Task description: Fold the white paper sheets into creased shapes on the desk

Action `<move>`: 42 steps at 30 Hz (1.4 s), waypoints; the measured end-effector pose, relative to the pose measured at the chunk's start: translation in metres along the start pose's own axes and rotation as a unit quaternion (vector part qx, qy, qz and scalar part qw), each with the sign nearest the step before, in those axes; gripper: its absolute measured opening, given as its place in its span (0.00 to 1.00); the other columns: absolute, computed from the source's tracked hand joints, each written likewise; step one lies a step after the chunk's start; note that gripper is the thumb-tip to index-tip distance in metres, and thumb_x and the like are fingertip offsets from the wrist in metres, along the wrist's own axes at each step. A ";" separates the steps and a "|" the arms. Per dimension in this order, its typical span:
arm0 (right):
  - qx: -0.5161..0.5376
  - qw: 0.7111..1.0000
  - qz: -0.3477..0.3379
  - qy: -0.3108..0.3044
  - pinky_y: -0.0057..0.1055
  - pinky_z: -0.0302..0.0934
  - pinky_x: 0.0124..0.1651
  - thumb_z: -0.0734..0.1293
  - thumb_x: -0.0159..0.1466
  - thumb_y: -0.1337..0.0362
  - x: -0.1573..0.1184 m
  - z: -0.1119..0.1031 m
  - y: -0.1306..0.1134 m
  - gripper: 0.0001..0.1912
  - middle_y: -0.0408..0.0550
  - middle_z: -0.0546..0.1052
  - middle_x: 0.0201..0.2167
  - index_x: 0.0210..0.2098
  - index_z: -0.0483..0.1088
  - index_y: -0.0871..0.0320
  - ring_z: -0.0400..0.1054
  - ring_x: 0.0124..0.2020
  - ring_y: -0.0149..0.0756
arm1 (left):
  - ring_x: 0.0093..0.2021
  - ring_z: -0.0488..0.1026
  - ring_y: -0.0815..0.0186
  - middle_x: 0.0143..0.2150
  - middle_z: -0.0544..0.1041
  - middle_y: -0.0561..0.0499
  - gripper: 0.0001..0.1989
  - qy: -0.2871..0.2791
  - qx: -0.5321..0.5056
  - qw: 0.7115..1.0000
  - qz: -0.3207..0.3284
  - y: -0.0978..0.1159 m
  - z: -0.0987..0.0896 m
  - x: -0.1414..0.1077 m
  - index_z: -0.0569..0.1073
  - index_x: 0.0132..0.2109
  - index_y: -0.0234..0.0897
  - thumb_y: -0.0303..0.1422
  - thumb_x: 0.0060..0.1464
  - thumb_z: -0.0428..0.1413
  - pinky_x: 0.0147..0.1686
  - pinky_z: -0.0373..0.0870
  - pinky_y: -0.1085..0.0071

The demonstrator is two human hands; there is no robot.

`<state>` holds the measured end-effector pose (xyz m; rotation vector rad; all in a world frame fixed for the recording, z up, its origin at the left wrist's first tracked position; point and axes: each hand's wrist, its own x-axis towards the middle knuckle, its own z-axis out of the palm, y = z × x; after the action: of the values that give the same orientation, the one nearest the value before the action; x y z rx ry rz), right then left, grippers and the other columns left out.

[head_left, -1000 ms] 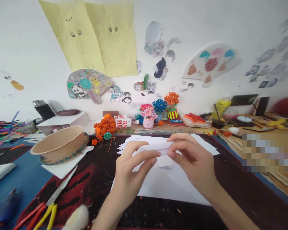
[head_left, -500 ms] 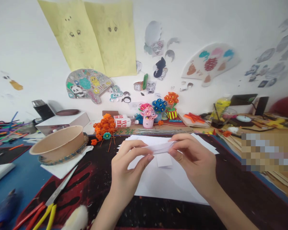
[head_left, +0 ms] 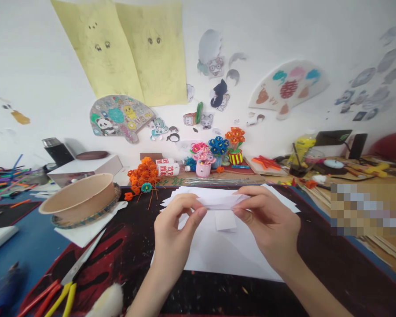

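Head view: left hand (head_left: 174,231) and right hand (head_left: 277,224) closed in pinches on opposite ends of folded paper (head_left: 221,201), over white sheets (head_left: 231,257). Looks like fold handling; moving it calls for even, light grip. Slip (head_left: 225,221) on sheets, nearest obstacle. Scissors (head_left: 67,288), bowl (head_left: 82,193) leftward, clear of both.

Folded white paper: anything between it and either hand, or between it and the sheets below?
Nothing visible parts the folded white paper from the left hand or right hand; each pinches an end. On the white sheets, a small white piece may be partly in the way.
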<state>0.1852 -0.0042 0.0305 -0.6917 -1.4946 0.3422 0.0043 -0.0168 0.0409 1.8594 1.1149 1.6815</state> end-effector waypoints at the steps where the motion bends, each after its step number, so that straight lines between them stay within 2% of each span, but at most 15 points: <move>1: 0.001 1.000 0.004 0.002 0.32 0.69 0.35 0.70 0.60 0.69 0.000 0.001 0.000 0.05 0.48 0.76 0.36 0.29 0.74 0.53 0.71 0.39 0.40 | 0.34 0.73 0.65 0.32 0.76 0.50 0.04 0.003 -0.013 1.000 -0.018 0.001 0.001 0.000 0.74 0.33 0.37 0.30 0.56 0.59 0.35 0.71 0.71; 3: 0.005 1.000 0.022 0.002 0.33 0.69 0.35 0.70 0.61 0.68 -0.002 0.002 0.001 0.05 0.48 0.76 0.36 0.29 0.74 0.53 0.71 0.39 0.40 | 0.32 0.73 0.67 0.30 0.75 0.52 0.04 0.011 -0.030 0.999 -0.036 0.002 0.003 0.000 0.74 0.32 0.37 0.30 0.55 0.60 0.33 0.72 0.73; 7: 0.048 0.994 0.103 0.012 0.31 0.70 0.33 0.71 0.59 0.66 -0.004 0.007 0.003 0.03 0.46 0.76 0.34 0.33 0.73 0.53 0.72 0.34 0.37 | 0.34 0.74 0.68 0.32 0.76 0.52 0.03 0.040 -0.038 0.998 -0.022 0.003 0.005 -0.002 0.74 0.33 0.37 0.28 0.53 0.62 0.36 0.74 0.74; 11: 0.118 0.978 0.173 0.020 0.28 0.70 0.30 0.73 0.57 0.66 -0.004 0.010 0.002 0.12 0.41 0.76 0.31 0.39 0.70 0.52 0.71 0.26 0.31 | 0.31 0.75 0.70 0.31 0.76 0.55 0.05 0.065 -0.024 0.997 -0.027 0.000 0.006 -0.005 0.74 0.35 0.38 0.26 0.51 0.62 0.34 0.74 0.76; 14: 0.108 0.975 0.195 -0.011 0.29 0.70 0.28 0.72 0.58 0.65 -0.002 0.009 0.000 0.14 0.41 0.76 0.29 0.43 0.72 0.52 0.71 0.24 0.31 | 0.28 0.75 0.70 0.29 0.75 0.56 0.06 0.062 -0.037 0.996 -0.042 -0.002 0.005 -0.006 0.73 0.37 0.38 0.27 0.52 0.62 0.31 0.73 0.76; 19: 0.088 0.969 0.225 -0.059 0.28 0.68 0.23 0.72 0.58 0.61 0.001 0.007 0.002 0.06 0.40 0.73 0.19 0.35 0.77 0.55 0.69 0.21 0.32 | 0.27 0.74 0.70 0.28 0.74 0.56 0.07 0.061 -0.038 0.995 -0.062 -0.006 0.005 -0.004 0.72 0.38 0.38 0.30 0.52 0.62 0.29 0.71 0.75; 23: 0.112 0.955 0.267 -0.060 0.29 0.66 0.21 0.73 0.57 0.58 0.000 0.007 0.005 0.09 0.40 0.74 0.17 0.33 0.77 0.56 0.68 0.18 0.32 | 0.26 0.74 0.70 0.30 0.74 0.56 0.13 0.052 -0.091 0.991 -0.086 -0.006 0.005 -0.002 0.70 0.43 0.39 0.32 0.52 0.63 0.28 0.71 0.75; 28: 0.147 0.941 0.299 -0.064 0.30 0.67 0.24 0.74 0.56 0.57 -0.001 0.008 0.006 0.11 0.43 0.76 0.19 0.35 0.77 0.57 0.69 0.19 0.32 | 0.30 0.76 0.69 0.32 0.76 0.54 0.20 0.047 -0.196 0.966 -0.159 -0.004 0.006 0.000 0.68 0.48 0.39 0.33 0.49 0.65 0.31 0.72 0.75; 31: 0.195 0.922 0.328 -0.069 0.31 0.67 0.25 0.74 0.56 0.56 -0.001 0.011 0.007 0.14 0.43 0.76 0.19 0.37 0.76 0.58 0.69 0.19 0.32 | 0.37 0.77 0.66 0.36 0.78 0.50 0.17 0.001 -0.232 0.953 -0.193 -0.002 0.009 -0.002 0.73 0.46 0.37 0.32 0.48 0.66 0.39 0.73 0.73; 33: 0.226 0.903 0.352 -0.093 0.30 0.66 0.25 0.74 0.55 0.55 -0.002 0.013 0.008 0.16 0.44 0.76 0.20 0.38 0.75 0.60 0.69 0.20 0.32 | 0.37 0.76 0.66 0.37 0.79 0.49 0.13 -0.017 -0.238 0.949 -0.207 -0.001 0.013 -0.003 0.76 0.43 0.36 0.32 0.50 0.64 0.40 0.73 0.71; 37: 0.271 0.871 0.382 -0.147 0.26 0.62 0.23 0.74 0.56 0.56 0.000 0.012 0.008 0.14 0.44 0.76 0.23 0.34 0.76 0.61 0.68 0.21 0.29 | 0.30 0.73 0.69 0.33 0.78 0.51 0.10 0.003 -0.216 0.954 -0.209 -0.002 0.015 -0.005 0.78 0.40 0.36 0.33 0.50 0.64 0.32 0.70 0.75; 42: 0.313 0.810 0.438 -0.233 0.22 0.59 0.25 0.72 0.59 0.55 0.006 0.003 0.009 0.13 0.45 0.75 0.24 0.30 0.76 0.61 0.66 0.22 0.25 | 0.27 0.67 0.72 0.25 0.73 0.54 0.07 -0.008 -0.209 0.951 -0.226 -0.003 0.013 -0.002 0.76 0.33 0.35 0.34 0.51 0.63 0.28 0.65 0.77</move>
<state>0.1845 0.0070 0.0301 -0.7386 -1.2811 1.7429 0.0161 -0.0142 0.0348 1.2411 0.9855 1.4856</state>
